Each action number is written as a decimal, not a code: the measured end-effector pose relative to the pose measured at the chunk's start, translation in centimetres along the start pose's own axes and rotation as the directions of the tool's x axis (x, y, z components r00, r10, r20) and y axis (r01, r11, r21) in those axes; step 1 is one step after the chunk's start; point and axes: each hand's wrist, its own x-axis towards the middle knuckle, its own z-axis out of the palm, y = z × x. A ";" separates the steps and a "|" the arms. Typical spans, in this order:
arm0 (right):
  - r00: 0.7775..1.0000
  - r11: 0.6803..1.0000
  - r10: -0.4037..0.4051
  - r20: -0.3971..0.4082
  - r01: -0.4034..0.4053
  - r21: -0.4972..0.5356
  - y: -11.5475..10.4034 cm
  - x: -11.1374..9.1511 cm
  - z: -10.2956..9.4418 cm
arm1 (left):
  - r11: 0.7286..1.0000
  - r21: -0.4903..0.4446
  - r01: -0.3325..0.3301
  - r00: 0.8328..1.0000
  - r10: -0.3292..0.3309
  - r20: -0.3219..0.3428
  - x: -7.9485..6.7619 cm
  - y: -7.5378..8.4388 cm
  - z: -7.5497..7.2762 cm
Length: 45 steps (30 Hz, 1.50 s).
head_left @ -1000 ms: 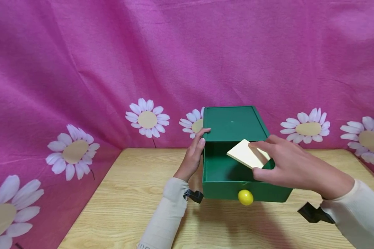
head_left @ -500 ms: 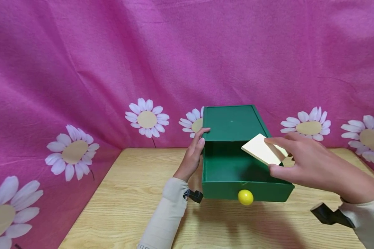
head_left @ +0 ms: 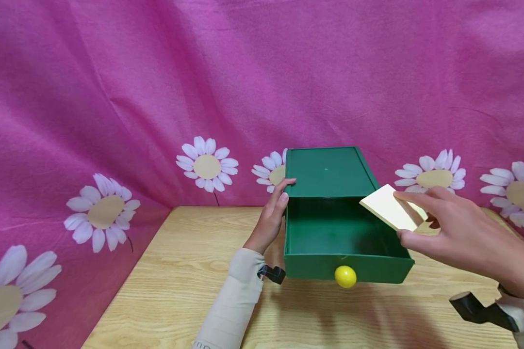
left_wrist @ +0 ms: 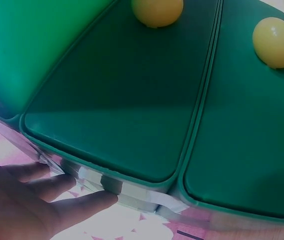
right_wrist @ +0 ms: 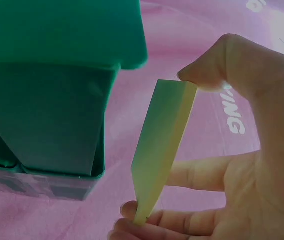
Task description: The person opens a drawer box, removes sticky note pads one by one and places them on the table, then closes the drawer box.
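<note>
A pad of pale yellow sticky notes (head_left: 388,206) is pinched between the thumb and fingers of my right hand (head_left: 458,232). It is tilted and overlaps the right side of an open green drawer (head_left: 305,266) in the head view. The right wrist view shows the pad (right_wrist: 164,135) edge-on, beside the green drawer cabinet (right_wrist: 52,115). Inside the drawer only bare green shows. My left hand (head_left: 270,218) rests against the cabinet's left side, fingertips near the top edge; its fingers (left_wrist: 84,207) stretch along that side in the left wrist view.
The open drawer has a yellow knob (head_left: 345,277) and juts out toward me. Below it, two pushed-in drawers with yellow knobs (left_wrist: 275,42) show in the left wrist view. The cabinet stands on a wooden table (head_left: 179,291), with a pink flowered cloth (head_left: 244,87) behind.
My right hand has moved right with the sticky-note pad, from over the drawer to its right side. My left hand and the cabinet have stayed in place.
</note>
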 end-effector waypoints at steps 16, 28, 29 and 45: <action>0.987 0.991 0.115 -0.110 -0.107 0.081 2.7 -1.9 0.8 | 1.000 0.004 0.001 1.000 -0.001 0.000 0.1 -0.1 0.0; 0.975 0.986 0.138 -0.176 -0.118 0.120 4.8 -3.3 2.2 | 1.000 0.005 -0.002 1.000 0.002 -0.001 0.2 -0.5 0.0; 0.975 0.986 0.133 -0.176 -0.111 0.127 5.0 -3.3 2.3 | 1.000 0.008 -0.005 1.000 0.005 -0.009 0.4 -1.1 0.0; 0.975 0.983 0.156 -0.156 -0.138 0.118 7.5 -3.2 3.9 | 1.000 0.012 -0.006 1.000 0.006 -0.007 0.4 -0.8 0.0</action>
